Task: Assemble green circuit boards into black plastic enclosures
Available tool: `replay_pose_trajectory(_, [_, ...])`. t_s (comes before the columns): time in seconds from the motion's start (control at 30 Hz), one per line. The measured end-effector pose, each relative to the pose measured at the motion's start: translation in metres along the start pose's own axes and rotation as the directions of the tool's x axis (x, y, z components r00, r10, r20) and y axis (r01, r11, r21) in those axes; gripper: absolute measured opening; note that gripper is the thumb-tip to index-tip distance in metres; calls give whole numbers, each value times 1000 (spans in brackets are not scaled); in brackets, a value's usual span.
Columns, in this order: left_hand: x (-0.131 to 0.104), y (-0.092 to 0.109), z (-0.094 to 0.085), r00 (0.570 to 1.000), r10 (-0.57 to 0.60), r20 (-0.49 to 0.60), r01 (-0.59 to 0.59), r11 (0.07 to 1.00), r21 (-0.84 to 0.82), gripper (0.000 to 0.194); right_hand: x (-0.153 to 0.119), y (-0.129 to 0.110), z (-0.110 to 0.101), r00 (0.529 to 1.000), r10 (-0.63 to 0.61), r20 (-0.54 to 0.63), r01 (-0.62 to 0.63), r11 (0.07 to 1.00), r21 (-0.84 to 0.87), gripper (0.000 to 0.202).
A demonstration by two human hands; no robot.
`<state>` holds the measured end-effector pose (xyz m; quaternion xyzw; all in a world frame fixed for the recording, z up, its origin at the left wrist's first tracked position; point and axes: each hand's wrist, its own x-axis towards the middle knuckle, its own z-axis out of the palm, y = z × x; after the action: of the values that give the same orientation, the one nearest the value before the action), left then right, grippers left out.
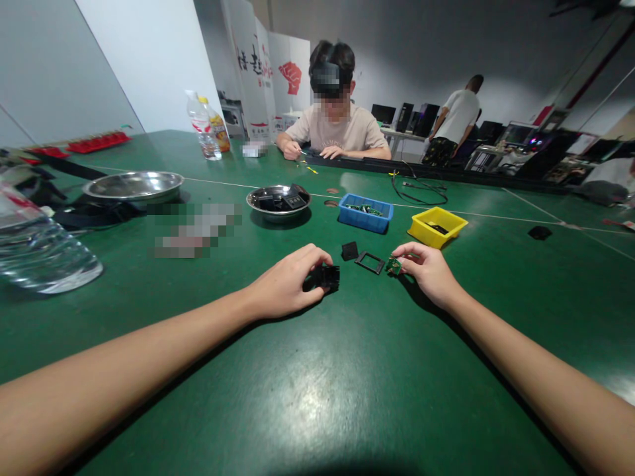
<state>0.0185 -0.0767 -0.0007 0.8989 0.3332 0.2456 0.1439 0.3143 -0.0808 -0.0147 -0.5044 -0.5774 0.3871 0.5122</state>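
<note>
Between the thumb and fingers of my left hand [290, 281] is a small black plastic housing [331, 277], held just above the green tabletop. My right hand [430, 272] pinches a small green circuit board [393, 266] by its edge. On the table between the two hands lie a black rectangular frame [370, 262] and a small black square piece [350, 250]. The board is close to the frame's right end; whether they touch is hard to tell.
Beyond my hands stand a steel bowl [278, 203] of black parts, a blue bin [366, 213] of circuit boards and a yellow bin [437, 227] with dark pieces. A large water bottle [44, 248] lies at left near a steel dish [133, 187]. Another person [342, 125] sits opposite.
</note>
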Motion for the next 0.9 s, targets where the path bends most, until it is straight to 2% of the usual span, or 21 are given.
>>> replay_pose_trajectory(0.33, [0, 0, 0, 1000, 6, 4, -6, 1000, -3, 26, -1, 1, -1, 999, -41, -16, 41, 999, -11, 17])
replay_pose_trajectory(0.53, [0, -1, 0, 1000, 17, 0, -17, 1000, -1, 26, -2, 1, 0, 996, -85, 1, 85, 993, -87, 22])
replay_pose_trajectory(0.9, [1, 0, 0, 1000, 19, -5, -19, 1000, 4, 26, -5, -3, 2, 998, -42, 55, 49, 992, -120, 29])
